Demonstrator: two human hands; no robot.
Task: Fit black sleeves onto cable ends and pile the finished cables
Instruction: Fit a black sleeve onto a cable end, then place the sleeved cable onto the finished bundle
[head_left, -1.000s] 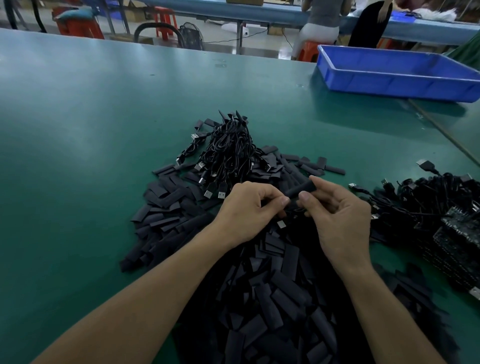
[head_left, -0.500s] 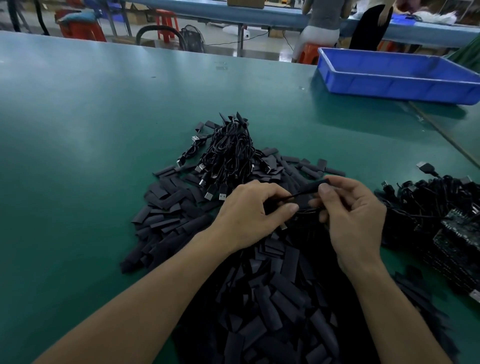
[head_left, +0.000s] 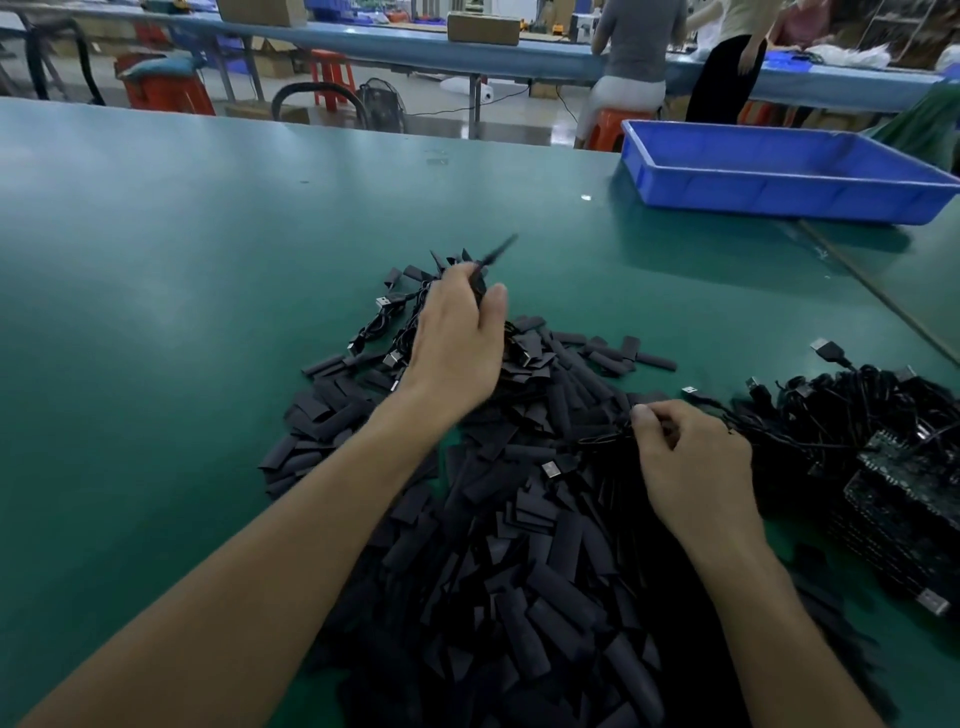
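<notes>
The left hand (head_left: 457, 338) pinches a sleeved cable (head_left: 501, 249) over the cable pile (head_left: 387, 317). The right hand (head_left: 696, 462) pinches another cable (head_left: 605, 440).

Your light's soft and comes from overhead, so the green tabletop (head_left: 156, 270) gets a pale sheen on the far left and goes dimmer toward the near edge. The blue tray (head_left: 779, 202) drops a soft shadow your way. The cable (head_left: 500, 250) in your left hand (head_left: 457, 338) is smeared by motion blur. The sleeve pile (head_left: 519, 571) reads near-black with little detail, and straight lines bow at the frame's edges.
</notes>
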